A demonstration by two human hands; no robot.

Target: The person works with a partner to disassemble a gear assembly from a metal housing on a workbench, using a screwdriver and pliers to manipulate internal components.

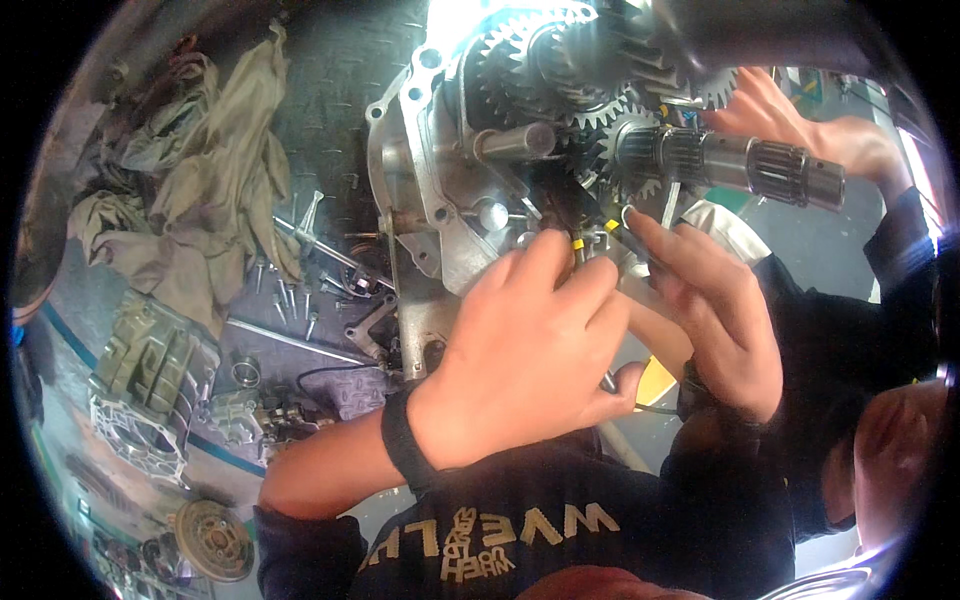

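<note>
My left hand (525,345), with a black wristband, is curled around a slim metal-ended tool (609,381), mostly hidden in the palm. Its fingertips reach the lower edge of an open metal gearbox casing (412,150). My right hand (715,320) is beside it, index finger stretched toward small yellow-marked metal parts (598,236) and the other fingers curled; whatever it holds is hidden. Above both hands are several toothed gears (545,75) and a splined shaft (725,160) that points right. A co-worker's hand (755,105) reaches behind the shaft from the upper right.
Crumpled grey-green cloths (225,160) lie at the far left, with loose bolts (285,298) and a long metal rod (300,342) nearby. A second casing (155,375) and a round brown metal disc (213,540) are lower left. A person's dark sleeve (905,245) is at right.
</note>
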